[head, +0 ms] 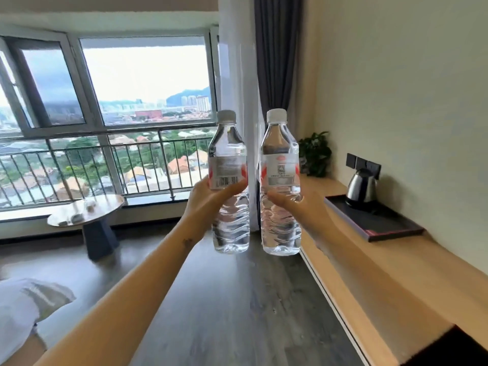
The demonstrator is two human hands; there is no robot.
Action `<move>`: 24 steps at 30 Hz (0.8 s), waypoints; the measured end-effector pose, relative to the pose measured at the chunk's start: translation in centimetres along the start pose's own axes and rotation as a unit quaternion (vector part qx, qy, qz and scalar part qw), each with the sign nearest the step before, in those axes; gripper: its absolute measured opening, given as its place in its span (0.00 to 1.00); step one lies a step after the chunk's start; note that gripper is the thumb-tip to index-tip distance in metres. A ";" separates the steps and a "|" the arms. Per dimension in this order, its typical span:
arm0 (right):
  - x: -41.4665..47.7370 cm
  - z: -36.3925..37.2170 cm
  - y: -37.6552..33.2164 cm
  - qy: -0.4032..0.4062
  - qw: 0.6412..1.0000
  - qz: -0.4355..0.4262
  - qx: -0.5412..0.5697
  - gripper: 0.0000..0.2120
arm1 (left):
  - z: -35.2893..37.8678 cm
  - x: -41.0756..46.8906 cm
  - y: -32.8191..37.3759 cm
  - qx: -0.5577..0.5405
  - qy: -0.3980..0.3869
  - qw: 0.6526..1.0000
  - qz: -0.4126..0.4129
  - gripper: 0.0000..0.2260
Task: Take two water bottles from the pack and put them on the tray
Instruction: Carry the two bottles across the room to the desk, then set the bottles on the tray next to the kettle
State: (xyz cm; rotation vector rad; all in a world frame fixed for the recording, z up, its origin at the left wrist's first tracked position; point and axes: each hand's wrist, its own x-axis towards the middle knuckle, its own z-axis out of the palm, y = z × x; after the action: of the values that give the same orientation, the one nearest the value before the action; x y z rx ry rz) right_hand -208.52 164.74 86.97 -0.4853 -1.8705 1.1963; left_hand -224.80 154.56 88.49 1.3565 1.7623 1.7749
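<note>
I hold two clear water bottles with white caps upright in front of me, above the floor. My left hand (pixel 208 196) grips the left bottle (pixel 229 159) around its middle. My right hand (pixel 293 204) grips the right bottle (pixel 280 154) the same way. Both bottles are full and carry white and red labels. The dark tray (pixel 383 225) lies on the wooden counter to the right of the bottles, at about arm's reach. The pack is not in view.
A steel kettle (pixel 361 187) stands on the tray's far end. The wooden counter (pixel 383 273) runs along the right wall, with a potted plant (pixel 315 153) at its far end. A round side table (pixel 85 211) stands by the window at left. White bedding (pixel 23 307) lies at lower left.
</note>
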 end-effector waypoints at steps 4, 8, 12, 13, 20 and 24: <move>9.0 -0.4 7.0 0.060 0.998 0.023 -0.017 0.20 | 2.4 12.8 -6.7 -0.016 -0.071 0.997 0.037 0.31; 16.8 -3.3 12.1 0.169 0.983 0.057 -0.033 0.15 | 7.2 25.1 -11.1 -0.044 -0.163 0.985 0.042 0.22; 21.0 -8.4 15.5 0.272 0.954 0.112 -0.064 0.20 | 14.9 33.5 -13.1 -0.102 -0.247 0.962 0.050 0.16; 21.7 -10.2 16.5 0.311 0.939 0.119 -0.083 0.19 | 17.5 35.3 -13.5 -0.119 -0.281 0.951 0.055 0.18; 22.8 -22.0 23.4 0.461 0.853 0.159 -0.185 0.22 | 35.3 41.7 -16.8 -0.175 -0.445 0.875 0.079 0.17; 23.1 -28.1 27.6 0.520 0.808 0.185 -0.207 0.27 | 45.3 44.3 -18.3 -0.174 -0.509 0.839 0.079 0.23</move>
State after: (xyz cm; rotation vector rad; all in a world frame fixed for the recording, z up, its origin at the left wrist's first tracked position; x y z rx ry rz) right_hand -201.94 209.10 78.32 -1.4608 -1.0360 0.4837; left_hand -220.12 219.92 81.06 1.7951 0.7215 0.9713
